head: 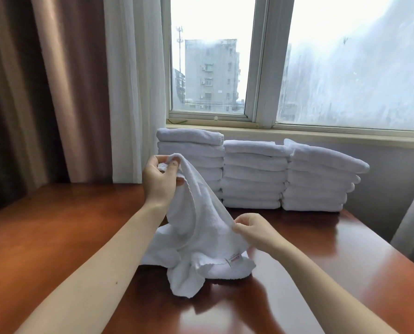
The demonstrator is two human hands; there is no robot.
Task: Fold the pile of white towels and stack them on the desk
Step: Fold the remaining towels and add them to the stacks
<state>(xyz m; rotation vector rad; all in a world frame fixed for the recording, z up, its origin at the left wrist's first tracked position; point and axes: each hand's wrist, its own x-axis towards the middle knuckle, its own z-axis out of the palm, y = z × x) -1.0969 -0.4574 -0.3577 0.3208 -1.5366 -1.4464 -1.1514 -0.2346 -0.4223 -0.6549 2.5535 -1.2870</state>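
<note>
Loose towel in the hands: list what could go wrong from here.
1. The loose towel hangs twisted from the left hand and the right hand, its lower end bunched on the desk; a fold begun like this may come out crooked.
2. The right stack leans, its top towels jutting rightward; another towel there might tip it.
3. The left stack stands behind the raised left hand; a shake could knock it.

A crumpled white towel (pixel 201 237) is held partly raised, its lower end laid on the surface (pixel 56 237), with three stacks of folded towels (pixel 254 174) ranged behind
</note>
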